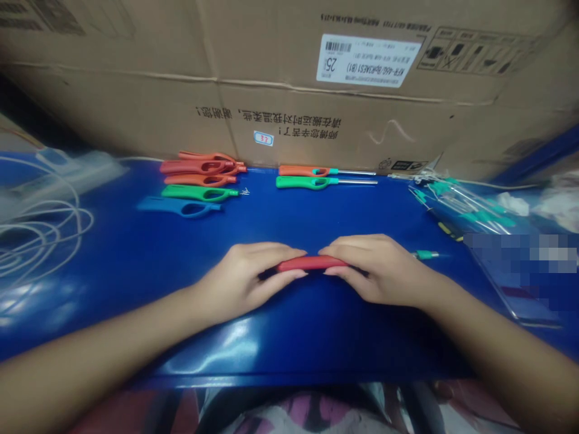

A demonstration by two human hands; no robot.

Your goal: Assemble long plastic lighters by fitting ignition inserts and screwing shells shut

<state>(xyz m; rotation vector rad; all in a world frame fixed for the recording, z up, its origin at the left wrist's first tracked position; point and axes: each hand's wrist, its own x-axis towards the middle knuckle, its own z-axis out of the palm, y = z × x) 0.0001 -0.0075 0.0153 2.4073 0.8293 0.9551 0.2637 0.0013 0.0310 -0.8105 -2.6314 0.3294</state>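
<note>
Between my two hands, low over the blue table, is a red lighter handle lying level from left to right. My left hand grips its left end, thumb on the near side and fingers beyond. The right end sits in my right hand in the same way, so both ends are hidden. A teal piece with a metal tip shows just past my right hand. Farther back lie an orange lighter and a green lighter, each with a long metal tube.
Several lighter handles without tubes, among them a blue handle, lie at the back left. Metal tubes with teal collars are heaped at the back right near a screwdriver. Coiled white cable spreads on the left. A cardboard box walls the back.
</note>
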